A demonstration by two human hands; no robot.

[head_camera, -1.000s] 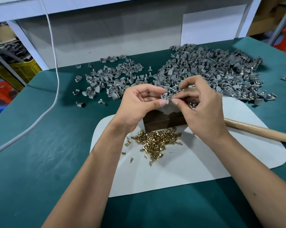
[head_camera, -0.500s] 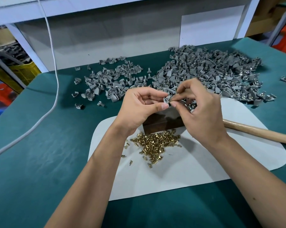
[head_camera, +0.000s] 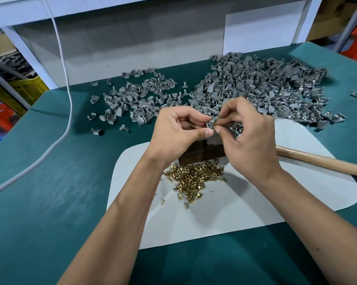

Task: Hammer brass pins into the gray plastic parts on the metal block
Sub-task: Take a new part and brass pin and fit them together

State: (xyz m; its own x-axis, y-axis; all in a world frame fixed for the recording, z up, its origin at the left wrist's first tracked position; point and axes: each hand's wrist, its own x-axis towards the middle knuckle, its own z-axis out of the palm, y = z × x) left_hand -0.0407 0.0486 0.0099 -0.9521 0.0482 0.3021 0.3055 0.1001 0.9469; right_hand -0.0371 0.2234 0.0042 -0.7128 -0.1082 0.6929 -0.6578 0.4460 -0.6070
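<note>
Above the dark metal block (head_camera: 202, 154), my left hand (head_camera: 179, 132) pinches a small gray plastic part (head_camera: 211, 122) between thumb and fingers. My right hand (head_camera: 248, 136) meets it from the right, its thumb and forefinger pinching at the same part; whether a brass pin is between them is too small to tell. Several more gray parts (head_camera: 236, 129) sit in my right palm. A heap of brass pins (head_camera: 194, 177) lies on the white mat (head_camera: 245, 202) just in front of the block. The hammer's wooden handle (head_camera: 321, 161) lies on the mat to the right.
A large pile of gray parts (head_camera: 266, 91) covers the green table (head_camera: 50, 202) behind my hands, with a smaller pile (head_camera: 136, 99) to its left. A white cable (head_camera: 67, 95) hangs down at the left. A white wall panel stands at the back.
Both hands have stayed over the block, fingers working closer on the gray part. The camera view has shifted slightly.
</note>
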